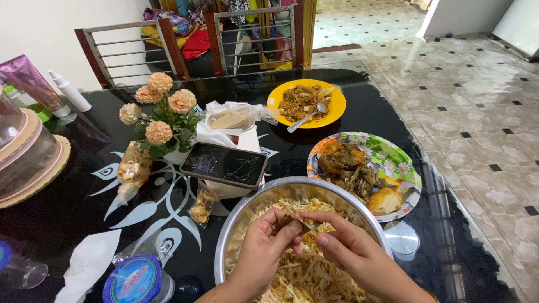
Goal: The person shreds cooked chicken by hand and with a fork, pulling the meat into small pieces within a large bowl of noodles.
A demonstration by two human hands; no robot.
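My left hand and my right hand meet over a large metal bowl full of pale shredded strands. Both hands pinch the same small brownish piece of food between thumb and fingers, just above the strands. The bowl sits at the near edge of a black glass table.
A flowered plate with cooked meat stands right of the bowl. A yellow plate with food and a spoon lies farther back. A phone rests on a tissue box, beside a flower pot. Snack bags, a sealed water cup and chairs surround.
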